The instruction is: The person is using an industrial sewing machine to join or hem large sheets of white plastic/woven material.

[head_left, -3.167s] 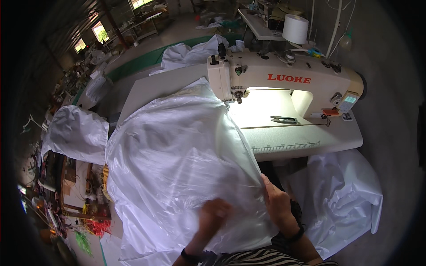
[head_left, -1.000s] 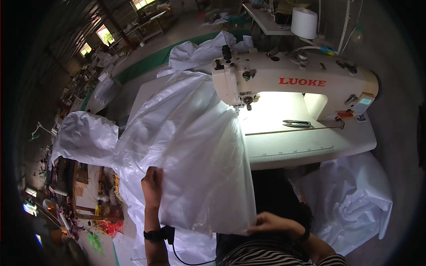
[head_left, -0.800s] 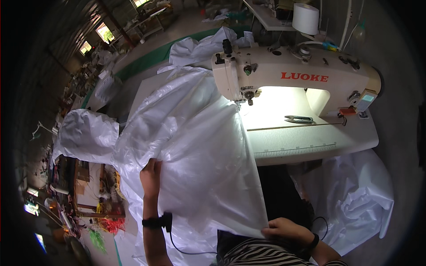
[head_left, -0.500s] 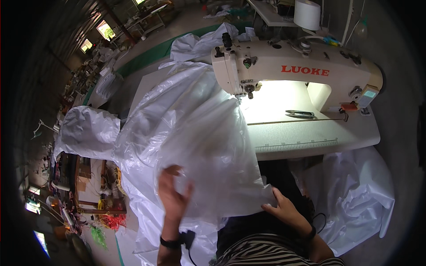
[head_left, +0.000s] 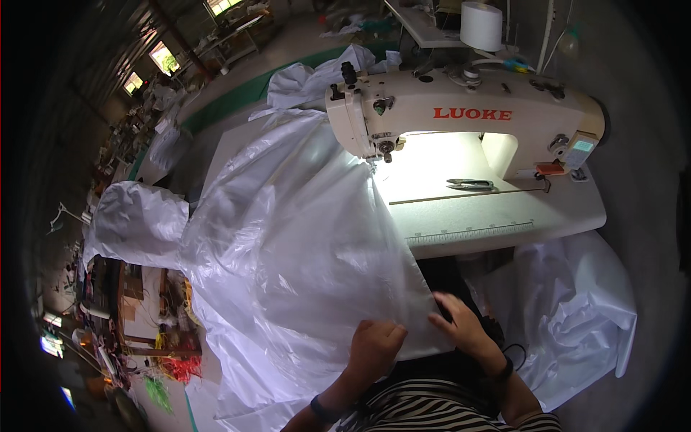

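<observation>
A large sheet of shiny white plastic fabric drapes from under the sewing machine's needle area down toward my lap. My left hand is closed over the sheet's near edge, its fingers curled and mostly hidden. To its right, my right hand is by the sheet's right corner, thumb and fingers apart. The sewing machine stands beyond my hands, its lamp lighting the bed. At the needle, the sheet's gathered upper edge runs beneath the machine head.
Thread snips lie on the machine bed, behind a printed ruler scale. More white fabric hangs at the right. A white thread cone stands behind the machine. Shelving with coloured strands is at the lower left.
My left hand has moved right and down to the sheet's near edge and closed. My right hand's fingers have come off the sheet's corner and spread. The sheet lies flatter.
</observation>
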### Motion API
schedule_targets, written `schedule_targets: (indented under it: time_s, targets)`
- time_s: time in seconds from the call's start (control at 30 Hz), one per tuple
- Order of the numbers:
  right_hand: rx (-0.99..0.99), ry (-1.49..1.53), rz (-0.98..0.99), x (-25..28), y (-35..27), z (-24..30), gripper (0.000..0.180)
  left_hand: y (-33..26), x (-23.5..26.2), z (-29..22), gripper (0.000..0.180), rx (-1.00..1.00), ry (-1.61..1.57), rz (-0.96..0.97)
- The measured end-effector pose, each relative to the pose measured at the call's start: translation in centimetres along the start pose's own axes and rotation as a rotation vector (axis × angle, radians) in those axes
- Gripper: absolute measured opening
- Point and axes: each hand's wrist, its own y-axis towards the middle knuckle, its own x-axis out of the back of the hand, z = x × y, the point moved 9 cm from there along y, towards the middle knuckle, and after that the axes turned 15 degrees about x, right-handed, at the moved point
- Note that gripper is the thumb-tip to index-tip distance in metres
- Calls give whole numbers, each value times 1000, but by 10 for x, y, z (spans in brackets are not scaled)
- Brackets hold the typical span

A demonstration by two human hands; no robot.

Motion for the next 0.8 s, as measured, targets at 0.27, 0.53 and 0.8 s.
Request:
schedule_targets:
  time_s: [0.27,0.53,0.8]
  targets:
    - [-17,486,-161,-22,32,-2,48,-17,48,59,44,220,-34,-330]
    - [-50,484,-173,-5,24,-11,45,-75,64,238,54,936,-131,-423]
    - [198,-373,-469,53,44,50,38,-90,93,232,22,780,-255,-669]
